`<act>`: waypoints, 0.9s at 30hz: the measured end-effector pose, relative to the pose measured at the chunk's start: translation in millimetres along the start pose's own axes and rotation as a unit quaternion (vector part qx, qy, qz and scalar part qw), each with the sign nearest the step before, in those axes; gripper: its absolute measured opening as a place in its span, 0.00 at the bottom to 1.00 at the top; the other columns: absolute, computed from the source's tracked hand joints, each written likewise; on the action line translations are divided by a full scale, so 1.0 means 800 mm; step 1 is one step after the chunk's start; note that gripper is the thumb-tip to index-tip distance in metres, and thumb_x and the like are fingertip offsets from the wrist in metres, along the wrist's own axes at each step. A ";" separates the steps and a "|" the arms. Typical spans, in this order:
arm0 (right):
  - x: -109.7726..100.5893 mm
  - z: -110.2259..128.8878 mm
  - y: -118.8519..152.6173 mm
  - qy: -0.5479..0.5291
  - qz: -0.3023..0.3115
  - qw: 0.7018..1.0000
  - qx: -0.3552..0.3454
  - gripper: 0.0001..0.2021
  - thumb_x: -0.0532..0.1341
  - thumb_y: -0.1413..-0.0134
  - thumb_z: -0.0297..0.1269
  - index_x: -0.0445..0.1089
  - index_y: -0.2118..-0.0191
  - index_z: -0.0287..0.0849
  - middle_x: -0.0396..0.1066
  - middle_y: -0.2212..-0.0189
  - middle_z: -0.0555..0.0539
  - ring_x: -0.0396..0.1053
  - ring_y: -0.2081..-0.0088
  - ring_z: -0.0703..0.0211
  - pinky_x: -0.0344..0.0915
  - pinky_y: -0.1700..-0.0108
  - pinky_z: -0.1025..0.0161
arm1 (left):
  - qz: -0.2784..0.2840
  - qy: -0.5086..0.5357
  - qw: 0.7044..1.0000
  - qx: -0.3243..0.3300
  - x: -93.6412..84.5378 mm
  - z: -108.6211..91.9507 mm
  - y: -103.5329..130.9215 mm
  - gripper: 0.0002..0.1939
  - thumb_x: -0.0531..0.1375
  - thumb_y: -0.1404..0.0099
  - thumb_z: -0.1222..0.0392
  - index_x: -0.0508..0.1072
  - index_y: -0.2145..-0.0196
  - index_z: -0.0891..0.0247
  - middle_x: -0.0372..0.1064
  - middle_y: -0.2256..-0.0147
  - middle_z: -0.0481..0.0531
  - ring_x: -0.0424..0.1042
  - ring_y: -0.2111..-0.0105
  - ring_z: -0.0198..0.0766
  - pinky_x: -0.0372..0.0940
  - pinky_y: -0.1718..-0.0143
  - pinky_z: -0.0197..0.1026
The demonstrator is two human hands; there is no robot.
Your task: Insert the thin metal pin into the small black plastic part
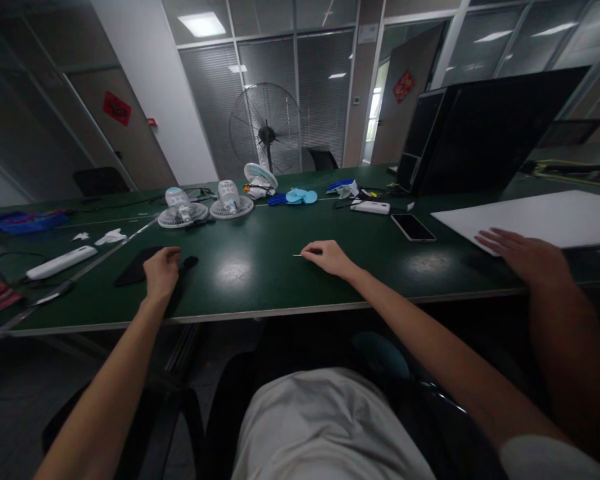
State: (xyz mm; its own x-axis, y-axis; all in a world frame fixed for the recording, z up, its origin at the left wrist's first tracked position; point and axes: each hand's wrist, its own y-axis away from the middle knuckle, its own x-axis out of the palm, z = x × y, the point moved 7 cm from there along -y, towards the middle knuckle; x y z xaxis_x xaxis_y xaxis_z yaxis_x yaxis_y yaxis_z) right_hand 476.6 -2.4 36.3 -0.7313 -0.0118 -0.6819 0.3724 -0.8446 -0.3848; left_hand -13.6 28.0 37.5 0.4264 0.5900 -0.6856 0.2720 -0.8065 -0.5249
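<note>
My right hand is over the middle of the green table, thumb and fingers closed in a pinch. A thin, pale stick juts out to the left from its fingertips; its exact kind is too small to tell. Further left, my left hand has its fingers curled together, and what they hold, if anything, is hidden. Just right of those fingers is a small black object, too dark to name. A flat black pad lies on the table beside and partly behind my left hand.
Small white fans stand at the back, near blue fan blades. A phone and white power strip lie to the right. Another person's hand rests by a white board. A large black monitor stands behind.
</note>
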 end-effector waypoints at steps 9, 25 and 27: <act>0.000 -0.002 0.000 0.002 0.004 1.000 0.005 0.11 0.63 0.33 0.43 0.83 0.54 0.48 0.82 0.55 0.47 0.78 0.53 0.49 0.71 0.47 0.52 | 0.020 0.072 0.996 -0.051 0.002 0.003 0.002 0.19 0.57 0.33 0.56 0.78 0.50 0.65 0.80 0.55 0.62 0.81 0.59 0.47 0.74 0.56 0.44; 0.001 -0.003 -0.001 0.007 0.000 1.000 0.004 0.11 0.64 0.33 0.42 0.83 0.54 0.48 0.83 0.55 0.47 0.79 0.53 0.49 0.71 0.46 0.52 | 0.083 -0.009 0.997 -0.001 0.007 -0.013 0.003 0.17 0.62 0.36 0.48 0.83 0.56 0.60 0.83 0.59 0.57 0.80 0.56 0.53 0.71 0.50 0.47; 0.001 -0.004 -0.001 0.003 0.000 1.000 0.005 0.11 0.64 0.33 0.43 0.83 0.53 0.49 0.83 0.55 0.47 0.79 0.52 0.49 0.71 0.46 0.52 | 0.076 0.006 0.997 -0.016 0.003 -0.013 0.005 0.18 0.63 0.36 0.47 0.83 0.56 0.60 0.83 0.60 0.57 0.81 0.56 0.52 0.71 0.50 0.46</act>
State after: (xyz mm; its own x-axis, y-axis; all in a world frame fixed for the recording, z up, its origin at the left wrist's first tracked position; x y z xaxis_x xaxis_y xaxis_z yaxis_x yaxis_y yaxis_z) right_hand 478.0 -0.2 34.1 -0.7279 -0.0075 -0.6856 0.3662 -0.8496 -0.3795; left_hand -2.8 26.0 39.0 0.4754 0.4605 -0.7496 0.2298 -0.8875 -0.3995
